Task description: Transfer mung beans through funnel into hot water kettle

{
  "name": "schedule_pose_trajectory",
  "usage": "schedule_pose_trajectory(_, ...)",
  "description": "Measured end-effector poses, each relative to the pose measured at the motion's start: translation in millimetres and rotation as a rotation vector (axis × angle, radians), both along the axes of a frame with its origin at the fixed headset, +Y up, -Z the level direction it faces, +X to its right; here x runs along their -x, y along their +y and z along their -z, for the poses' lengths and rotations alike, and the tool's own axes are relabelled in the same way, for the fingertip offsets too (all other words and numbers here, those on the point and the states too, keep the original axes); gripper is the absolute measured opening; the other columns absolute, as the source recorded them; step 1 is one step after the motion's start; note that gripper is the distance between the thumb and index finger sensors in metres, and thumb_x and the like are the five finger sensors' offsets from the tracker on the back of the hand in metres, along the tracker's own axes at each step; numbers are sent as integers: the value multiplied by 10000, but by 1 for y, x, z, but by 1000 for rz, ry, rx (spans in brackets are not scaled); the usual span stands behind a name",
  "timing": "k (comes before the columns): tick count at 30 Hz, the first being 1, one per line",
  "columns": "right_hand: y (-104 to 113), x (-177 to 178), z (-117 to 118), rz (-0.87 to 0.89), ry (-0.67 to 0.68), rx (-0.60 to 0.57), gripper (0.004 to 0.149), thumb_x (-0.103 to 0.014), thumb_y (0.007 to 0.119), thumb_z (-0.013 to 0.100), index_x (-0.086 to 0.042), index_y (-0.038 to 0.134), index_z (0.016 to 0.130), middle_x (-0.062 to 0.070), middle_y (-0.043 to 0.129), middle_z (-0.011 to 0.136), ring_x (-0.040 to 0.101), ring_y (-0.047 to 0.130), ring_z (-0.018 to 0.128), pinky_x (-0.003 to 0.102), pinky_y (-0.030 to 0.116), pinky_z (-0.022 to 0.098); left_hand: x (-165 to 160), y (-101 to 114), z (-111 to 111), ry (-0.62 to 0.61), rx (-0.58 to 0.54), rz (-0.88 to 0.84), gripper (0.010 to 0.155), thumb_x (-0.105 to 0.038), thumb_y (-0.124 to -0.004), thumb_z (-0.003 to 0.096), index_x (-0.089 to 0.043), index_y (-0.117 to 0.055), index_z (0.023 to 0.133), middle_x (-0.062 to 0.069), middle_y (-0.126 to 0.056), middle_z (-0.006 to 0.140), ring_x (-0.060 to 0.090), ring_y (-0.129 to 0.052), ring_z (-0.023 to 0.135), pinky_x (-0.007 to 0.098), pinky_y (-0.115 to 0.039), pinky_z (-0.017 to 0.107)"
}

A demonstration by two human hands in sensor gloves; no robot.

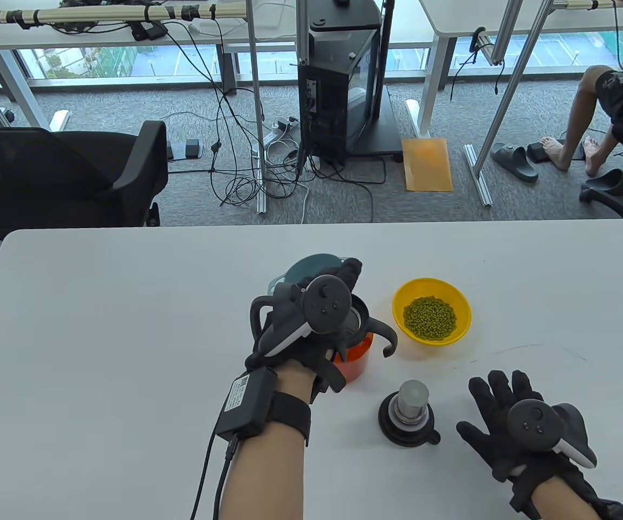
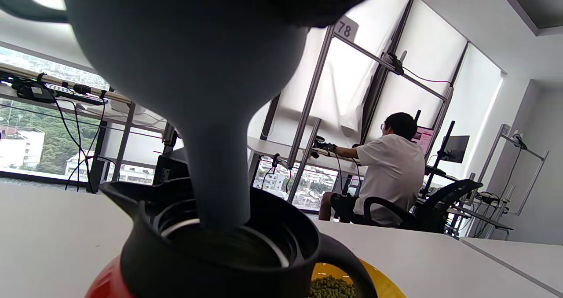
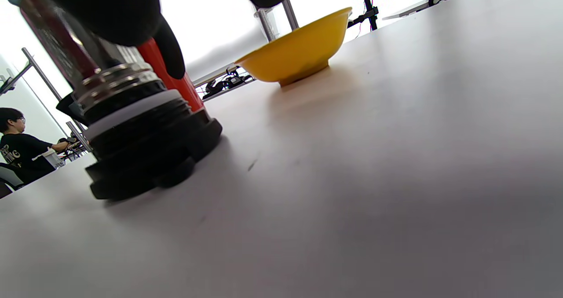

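Note:
My left hand (image 1: 311, 319) holds a grey-blue funnel (image 1: 311, 268) over the red kettle (image 1: 356, 360). In the left wrist view the funnel's spout (image 2: 222, 179) reaches down into the kettle's open black mouth (image 2: 268, 249). A yellow bowl (image 1: 432, 310) of mung beans (image 1: 429, 317) stands right of the kettle; it also shows in the right wrist view (image 3: 299, 53). The kettle's lid (image 1: 410, 414) stands upside down on the table, also in the right wrist view (image 3: 140, 135). My right hand (image 1: 506, 417) rests flat and spread on the table, right of the lid, holding nothing.
The white table (image 1: 100, 336) ends at a far edge just behind the funnel. A black office chair (image 1: 57, 173) stands beyond the far left corner. A thin line or thread (image 1: 528, 349) lies on the table right of the bowl.

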State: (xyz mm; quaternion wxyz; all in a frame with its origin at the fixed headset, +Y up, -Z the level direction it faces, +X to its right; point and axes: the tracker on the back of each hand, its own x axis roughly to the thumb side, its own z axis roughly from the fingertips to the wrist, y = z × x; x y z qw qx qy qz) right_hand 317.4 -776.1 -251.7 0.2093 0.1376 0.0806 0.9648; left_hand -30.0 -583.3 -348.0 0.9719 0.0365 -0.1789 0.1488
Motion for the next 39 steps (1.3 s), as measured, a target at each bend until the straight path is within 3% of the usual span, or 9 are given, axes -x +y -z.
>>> schedule_pose_trajectory(12, 1, 1, -1, 10, 19, -15, 897, -590, 680, 530, -50, 306, 1141, 335, 117, 1085, 618, -54, 886, 795, 113, 540, -38, -50, -10, -101, -19, 243, 703, -235, -753, 443, -302, -377, 1034, 24, -690, 998, 294, -861, 861, 463, -754, 651)
schedule_pose_trajectory(18, 0, 2, -3, 10, 36, -11, 899, -593, 677, 531, -55, 295, 1141, 337, 112, 1084, 619, -58, 885, 796, 112, 539, -45, -57, -14, -118, 19, 327, 723, -356, -751, 454, -310, -334, 1044, 34, -620, 1038, 352, -595, 1017, 545, -550, 743)
schedule_pose_trajectory(21, 0, 2, -3, 11, 37, -8, 899, -593, 678, 531, -54, 295, 1141, 337, 112, 1083, 619, -57, 884, 796, 114, 539, -38, -50, -18, -98, 22, 347, 735, -428, -721, 458, -342, -298, 1054, 21, -459, 1106, 367, -343, 1066, 592, -378, 761)
schedule_pose_trajectory(25, 0, 3, -3, 8, 39, 2, 899, -593, 677, 532, -54, 295, 1142, 338, 110, 1082, 619, -58, 884, 796, 114, 539, -20, -40, -26, 19, 180, 405, 818, -545, -675, 458, -384, -151, 1065, 18, -42, 1136, 383, 55, 1022, 640, -165, 753)
schedule_pose_trajectory(32, -1, 5, -4, 0, 41, 15, 897, -593, 676, 532, -55, 296, 1142, 337, 108, 1082, 621, -58, 883, 796, 115, 539, 19, -39, -54, 98, 188, 356, 841, -579, -654, 458, -381, -108, 1066, 33, 21, 1128, 391, 93, 1009, 655, -130, 741)
schedule_pose_trajectory(39, 0, 4, -3, 12, 33, 21, 891, -589, 679, 532, -54, 311, 1142, 335, 108, 1083, 619, -57, 885, 796, 114, 540, 48, -89, -80, 120, 210, 360, 833, -576, -649, 463, -373, -116, 1070, 38, 13, 1129, 395, 95, 1004, 659, -123, 732)
